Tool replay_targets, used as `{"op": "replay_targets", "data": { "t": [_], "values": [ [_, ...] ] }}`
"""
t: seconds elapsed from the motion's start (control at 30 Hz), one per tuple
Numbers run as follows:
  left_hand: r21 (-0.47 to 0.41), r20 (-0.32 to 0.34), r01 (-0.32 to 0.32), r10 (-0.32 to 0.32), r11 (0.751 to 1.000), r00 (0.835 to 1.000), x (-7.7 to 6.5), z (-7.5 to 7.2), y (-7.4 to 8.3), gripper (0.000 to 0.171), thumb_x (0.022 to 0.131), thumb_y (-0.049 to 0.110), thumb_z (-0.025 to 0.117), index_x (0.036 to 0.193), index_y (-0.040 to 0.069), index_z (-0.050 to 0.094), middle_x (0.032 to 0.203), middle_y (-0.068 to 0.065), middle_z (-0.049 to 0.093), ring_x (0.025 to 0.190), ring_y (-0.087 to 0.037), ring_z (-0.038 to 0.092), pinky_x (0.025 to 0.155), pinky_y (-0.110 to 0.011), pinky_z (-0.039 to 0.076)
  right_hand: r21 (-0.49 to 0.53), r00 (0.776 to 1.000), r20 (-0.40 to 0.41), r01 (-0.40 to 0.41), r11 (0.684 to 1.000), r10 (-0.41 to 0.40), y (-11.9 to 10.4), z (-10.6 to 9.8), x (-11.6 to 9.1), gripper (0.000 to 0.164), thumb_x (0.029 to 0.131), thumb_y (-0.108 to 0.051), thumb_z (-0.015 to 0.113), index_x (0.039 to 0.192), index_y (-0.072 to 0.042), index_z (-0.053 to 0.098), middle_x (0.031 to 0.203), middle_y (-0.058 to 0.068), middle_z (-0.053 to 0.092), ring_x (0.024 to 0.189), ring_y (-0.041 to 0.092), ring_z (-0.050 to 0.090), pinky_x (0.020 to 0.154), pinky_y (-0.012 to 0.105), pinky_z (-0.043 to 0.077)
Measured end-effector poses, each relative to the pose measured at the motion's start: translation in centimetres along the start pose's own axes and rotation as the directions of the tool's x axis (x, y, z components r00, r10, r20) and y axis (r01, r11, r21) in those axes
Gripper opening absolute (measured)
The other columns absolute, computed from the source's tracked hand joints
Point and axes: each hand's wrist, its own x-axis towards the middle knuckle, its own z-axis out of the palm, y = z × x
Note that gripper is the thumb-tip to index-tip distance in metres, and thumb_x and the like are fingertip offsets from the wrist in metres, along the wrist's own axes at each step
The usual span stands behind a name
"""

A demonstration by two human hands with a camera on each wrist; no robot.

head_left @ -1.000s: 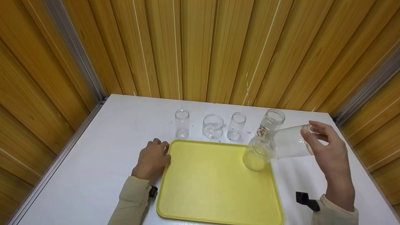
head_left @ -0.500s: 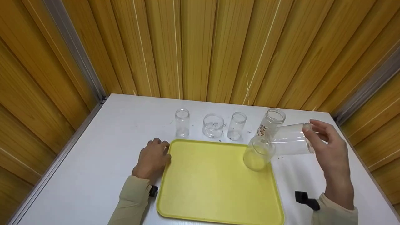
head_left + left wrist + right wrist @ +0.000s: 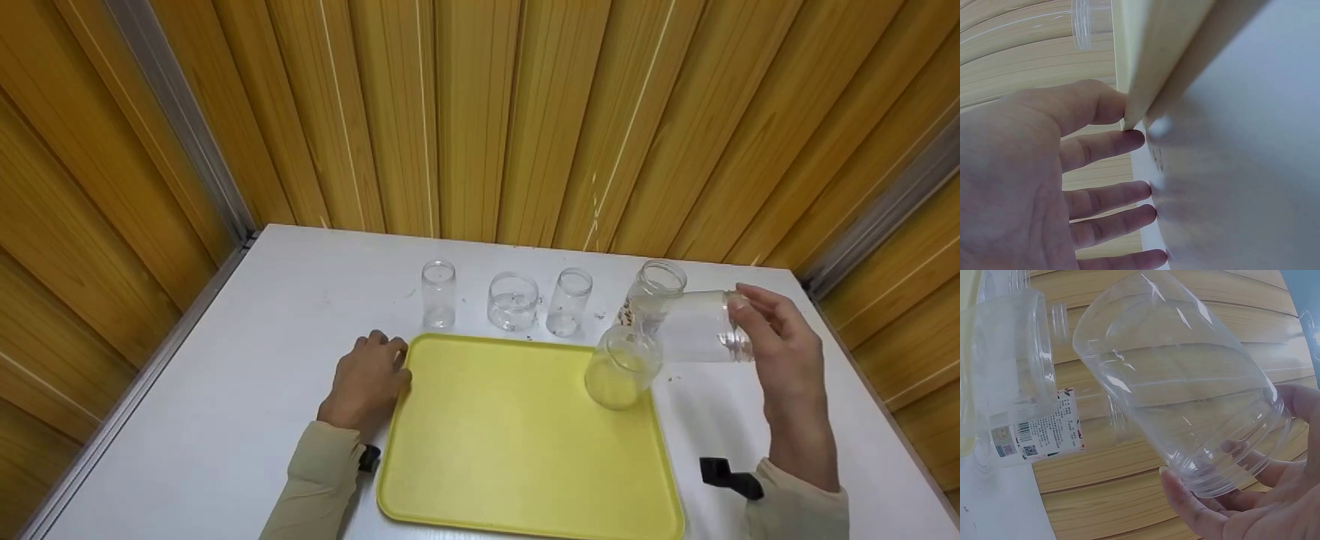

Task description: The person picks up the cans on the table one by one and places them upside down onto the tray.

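Note:
My right hand (image 3: 791, 345) holds a clear jar (image 3: 694, 326) by its threaded mouth end. The jar lies sideways in the air, its base pointing left, just off the tray's far right corner. In the right wrist view, fingers and thumb curl round the neck of this jar (image 3: 1168, 377). Another clear jar (image 3: 619, 375) stands on that corner of the yellow tray (image 3: 525, 442). My left hand (image 3: 367, 379) rests at the tray's left edge. In the left wrist view its thumb touches the tray rim (image 3: 1145, 62), and its straight fingertips meet the table.
Behind the tray stand a slim clear jar (image 3: 438, 296), a low wide jar (image 3: 513, 304) and another slim jar (image 3: 568, 304). A jar with a printed label (image 3: 660, 279) stands at the back right, partly hidden by the held jar. Wood-patterned walls (image 3: 480, 127) enclose the white table (image 3: 225, 412).
My right hand has moved slightly left and away from me, bringing the held jar higher and more level, over more of the labelled jar. My left hand and the tray look unchanged.

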Motion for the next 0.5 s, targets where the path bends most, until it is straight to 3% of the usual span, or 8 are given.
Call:
{"op": "replay_targets", "data": {
  "t": [0.17,0.5],
  "values": [
    [-0.004,-0.008,0.0,0.0,1.0,1.0,-0.1,-0.1,0.0,0.032,0.092,0.015,0.071,0.121,0.003,0.076,0.111,-0.018,0.065,0.098,-0.036,0.06,0.076,-0.053,0.057,0.102,1.0,0.011,0.007,0.995,-0.008,0.2,0.6,0.2,0.045,0.105,-0.041,0.066,0.144,-0.019,0.062,0.131,-0.001,0.059,0.119,0.019,0.057,0.089,0.021,0.052],
    [-0.019,-0.029,-0.001,0.001,1.0,1.0,-0.1,0.0,0.0,0.03,0.093,0.014,0.071,0.121,0.003,0.077,0.113,-0.02,0.065,0.098,-0.037,0.061,0.074,-0.052,0.057,0.192,0.999,0.041,0.009,0.981,-0.017,0.4,1.5,0.3,0.041,0.105,-0.039,0.066,0.139,-0.016,0.063,0.132,0.004,0.058,0.119,0.018,0.06,0.085,0.021,0.057]
  ]
}}
